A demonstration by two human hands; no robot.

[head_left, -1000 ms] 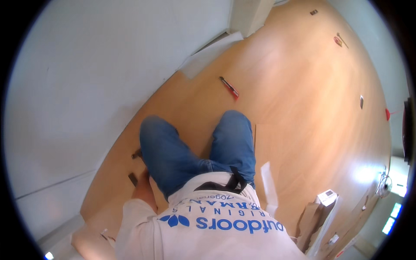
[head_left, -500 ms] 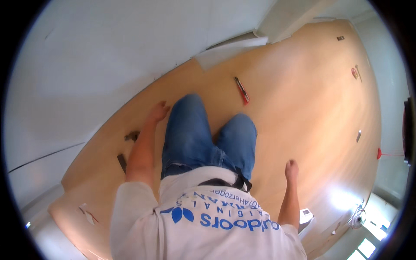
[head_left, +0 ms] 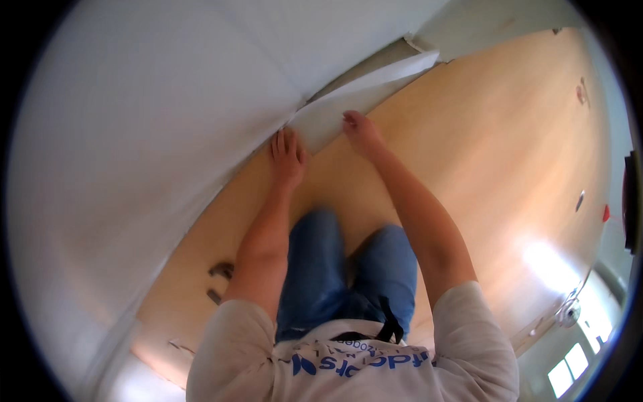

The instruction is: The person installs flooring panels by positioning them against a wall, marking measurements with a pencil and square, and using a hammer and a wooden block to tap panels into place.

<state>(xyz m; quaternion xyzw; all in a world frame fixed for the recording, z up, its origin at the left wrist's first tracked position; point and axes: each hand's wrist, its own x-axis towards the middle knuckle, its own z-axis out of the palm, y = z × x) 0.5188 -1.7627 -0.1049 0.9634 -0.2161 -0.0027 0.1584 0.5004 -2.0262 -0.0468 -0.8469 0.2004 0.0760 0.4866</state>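
My left hand [head_left: 288, 154] lies with fingers outstretched and slightly apart on the edge of the wooden floor covering [head_left: 469, 134], beside the white wall [head_left: 147, 100]. Its fingertips reach the pale underlay strip [head_left: 325, 117] that shows along the wall. Just to its right, my right hand [head_left: 362, 134] is over the strip's inner edge, fingers curled; what they hold, if anything, I cannot make out. A white strip [head_left: 365, 80] stands partly lifted at the wall beyond both hands. My knees [head_left: 315, 248] are on the floor behind my hands.
A dark hammer-like tool [head_left: 221, 270] and a short dark piece [head_left: 214, 295] lie left of my left forearm. Small tools [head_left: 581, 95] and a flat object [head_left: 580, 201] lie far right, with a red item [head_left: 605, 213] near the opposite wall. A fan [head_left: 568, 311] stands at lower right.
Both hands have moved up from beside my legs to the wall edge, and my view has shifted toward it. The red utility knife seen earlier ahead of my knees is out of sight.
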